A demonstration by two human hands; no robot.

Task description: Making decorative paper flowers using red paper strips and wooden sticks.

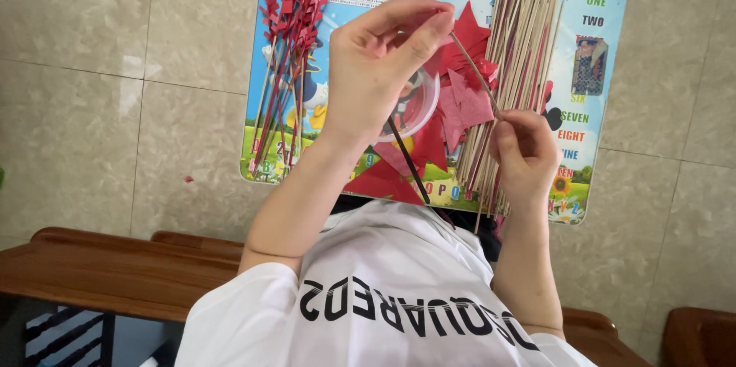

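Observation:
My left hand pinches the upper end of a thin wooden stick between thumb and fingers, close to a piece of red paper. My right hand pinches the lower end of the same stick. Both hands are held above a small table with a colourful picture top. Beneath them lie loose red paper pieces and a clear round plastic container, partly hidden by my left hand. A dark thin rod slants down from under my left wrist.
A bundle of plain wooden sticks lies on the table's right side. A bundle of sticks wrapped in red paper fringe lies on its left. Around it is beige tiled floor with a red scrap. Brown wooden furniture runs along the bottom.

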